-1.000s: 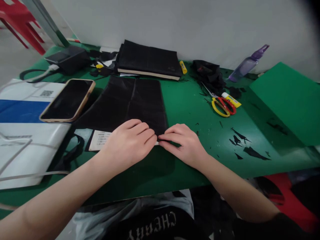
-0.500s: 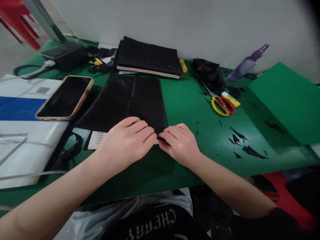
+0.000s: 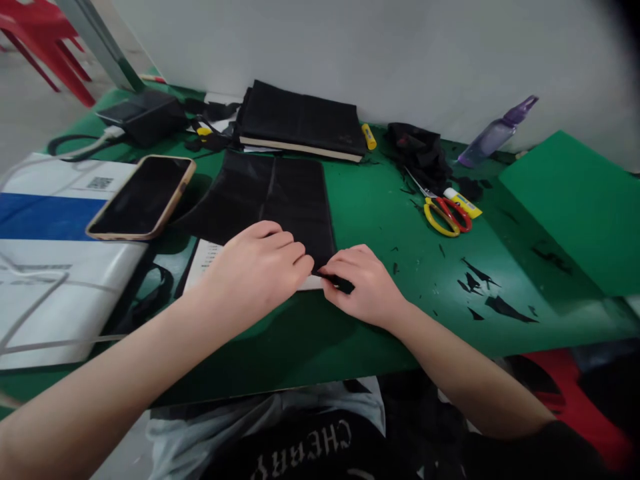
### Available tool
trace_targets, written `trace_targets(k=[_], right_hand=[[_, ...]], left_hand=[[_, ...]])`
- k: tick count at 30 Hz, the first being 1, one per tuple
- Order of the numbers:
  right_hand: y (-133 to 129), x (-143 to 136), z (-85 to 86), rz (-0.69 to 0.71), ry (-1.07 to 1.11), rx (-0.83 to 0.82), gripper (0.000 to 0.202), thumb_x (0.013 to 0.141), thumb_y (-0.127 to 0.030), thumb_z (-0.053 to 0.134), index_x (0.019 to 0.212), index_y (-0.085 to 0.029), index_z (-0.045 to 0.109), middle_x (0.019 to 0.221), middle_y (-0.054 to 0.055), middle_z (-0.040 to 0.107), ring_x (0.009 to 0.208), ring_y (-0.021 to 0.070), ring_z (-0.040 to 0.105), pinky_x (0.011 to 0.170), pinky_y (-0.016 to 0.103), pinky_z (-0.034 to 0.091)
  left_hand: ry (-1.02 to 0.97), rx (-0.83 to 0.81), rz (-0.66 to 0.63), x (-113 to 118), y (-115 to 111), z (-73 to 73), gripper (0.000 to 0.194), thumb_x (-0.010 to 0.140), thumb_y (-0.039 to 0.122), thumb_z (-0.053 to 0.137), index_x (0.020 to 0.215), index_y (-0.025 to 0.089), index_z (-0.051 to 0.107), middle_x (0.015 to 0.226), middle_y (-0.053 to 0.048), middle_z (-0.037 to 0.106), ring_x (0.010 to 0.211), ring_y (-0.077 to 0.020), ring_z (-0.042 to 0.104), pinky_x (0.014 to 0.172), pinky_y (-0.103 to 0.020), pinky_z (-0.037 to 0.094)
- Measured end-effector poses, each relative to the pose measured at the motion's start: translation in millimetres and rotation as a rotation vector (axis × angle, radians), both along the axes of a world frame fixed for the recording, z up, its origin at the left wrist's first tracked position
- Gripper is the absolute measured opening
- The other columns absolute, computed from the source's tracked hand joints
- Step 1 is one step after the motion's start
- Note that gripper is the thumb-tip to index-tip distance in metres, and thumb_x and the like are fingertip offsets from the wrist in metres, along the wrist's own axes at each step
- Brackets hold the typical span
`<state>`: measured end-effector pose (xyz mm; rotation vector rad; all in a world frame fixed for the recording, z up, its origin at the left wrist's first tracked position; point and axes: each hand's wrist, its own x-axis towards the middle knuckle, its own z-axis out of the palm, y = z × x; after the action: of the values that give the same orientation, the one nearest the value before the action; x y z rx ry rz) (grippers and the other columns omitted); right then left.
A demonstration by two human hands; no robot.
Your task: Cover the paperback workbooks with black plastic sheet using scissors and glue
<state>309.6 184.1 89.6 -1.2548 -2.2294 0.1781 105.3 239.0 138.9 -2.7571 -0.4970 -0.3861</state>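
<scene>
A black sheet (image 3: pixel 295 193) with a crease down its middle lies on the green table (image 3: pixel 370 193). Along its near edge, my left hand (image 3: pixel 265 263) has its fingers curled down on the sheet, close to the near right corner. Touching or nearly touching it, my right hand (image 3: pixel 367 283) pinches the corner of the black sheet between thumb and fingers. Under the sheet, a white printed page (image 3: pixel 203 260) shows left of my left hand, and a strip of white shows between the hands. My left fingertips are partly hidden.
A phone (image 3: pixel 143 198) lies on a white and blue package (image 3: pixel 50 267) at the left. Behind are a black-covered book (image 3: pixel 300 120) and a black box (image 3: pixel 143 117). To the right are scissors (image 3: pixel 447 217), a glue stick (image 3: pixel 464 202), a purple spray bottle (image 3: pixel 497 133) and black scraps (image 3: pixel 507 308).
The black sheet's near left part has drawn back, baring more of the printed page. More black material shows folded in my right hand. The whole view has shifted slightly.
</scene>
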Motion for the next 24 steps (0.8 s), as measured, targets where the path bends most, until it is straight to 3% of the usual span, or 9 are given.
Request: trace_targets(k=[4,8,13,17,20,24], right_hand=[[-1.5,4.3,5.2,-0.011,0.005,-0.14,0.013,0.081,-0.024,0.06,0.092,-0.017,0.064,0.084,0.002,0.066,0.08,0.0153,0.059,0.08,0.033,0.038],[-0.7,5.5,5.7,-0.044,0.004,-0.172,0.022,0.083,-0.033,0.062,0.098,-0.016,0.062,0.082,0.001,0.063,0.075,0.0139,0.055,0.078,0.032,0.036],[2.0,4.5,4.8,-0.105,0.029,-0.233,0.022,0.083,-0.038,0.06,0.077,-0.018,0.055,0.068,-0.002,0.056,0.062,0.011,0.046,0.068,0.03,0.034],[4.9,7.3,2.7,-0.107,0.282,-0.36,0.023,0.087,-0.035,0.052,0.072,-0.019,0.052,0.065,-0.003,0.053,0.059,0.0095,0.045,0.06,0.026,0.034],[8.5,10.7,3.2,-0.144,0.426,-0.498,0.025,0.085,-0.037,0.055,0.069,-0.018,0.053,0.062,-0.004,0.051,0.057,0.0091,0.043,0.056,0.025,0.034],[12.6,14.2,7.9,-0.188,0.461,-0.652,0.026,0.082,-0.038,0.059,0.066,-0.018,0.054,0.056,-0.005,0.05,0.053,0.0085,0.042,0.054,0.025,0.032]], left_hand=[[0.118,-0.07,0.032,11.0,9.5,7.6,0.02,0.081,0.008,0.052,0.068,0.02,0.061,0.062,0.002,0.062,0.064,-0.0179,0.06,0.075,-0.035,0.046],[0.204,-0.092,0.041,23.6,18.9,15.2,0.019,0.078,0.006,0.053,0.066,0.019,0.06,0.062,0.002,0.064,0.063,-0.016,0.06,0.084,-0.037,0.044],[0.218,0.093,-0.035,40.6,18.9,24.3,0.027,0.079,0.002,0.046,0.064,0.02,0.061,0.061,0.001,0.061,0.077,-0.0179,0.061,0.109,-0.049,0.033],[0.052,0.194,-0.065,48.4,15.2,21.2,0.036,0.088,0.004,0.038,0.082,0.024,0.067,0.098,0.001,0.067,0.117,-0.0199,0.054,0.119,-0.055,0.02],[-0.156,0.068,-0.047,47.4,15.9,12.2,0.03,0.091,0.01,0.045,0.109,0.025,0.063,0.13,-0.001,0.057,0.134,-0.0235,0.042,0.118,-0.058,0.024],[-0.307,-0.111,-0.001,40.8,23.8,-4.4,0.041,0.089,0.025,0.061,0.128,0.018,0.051,0.147,-0.012,0.043,0.142,-0.0306,0.031,0.118,-0.056,0.024]])
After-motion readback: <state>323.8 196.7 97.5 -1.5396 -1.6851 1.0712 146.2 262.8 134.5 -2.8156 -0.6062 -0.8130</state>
